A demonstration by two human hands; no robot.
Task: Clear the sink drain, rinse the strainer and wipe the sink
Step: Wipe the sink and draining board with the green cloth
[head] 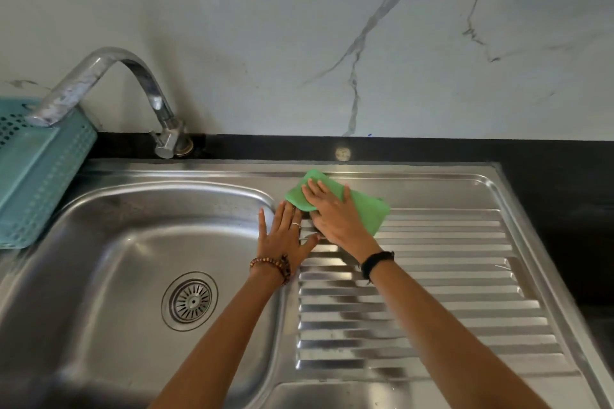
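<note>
wipe step | right hand (335,212) flat, fingers spread, pressing green cloth (365,209) on drainboard (448,242) by sink (99,242) rim | left hand (285,236) flat, spread, beside it | cloth soft, light, likely bunches: I press at its centre | strainer (190,300) seated in drain

Bare forearms; brown bead bracelet (270,265), ring (295,225), seemingly black wristband (377,262).

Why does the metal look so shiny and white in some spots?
In the head view, light glares off the ridged steel draining board and the stainless sink basin; the curved chrome tap also gleams; the wide lens bends the counter's straight edges near the corners.
</note>
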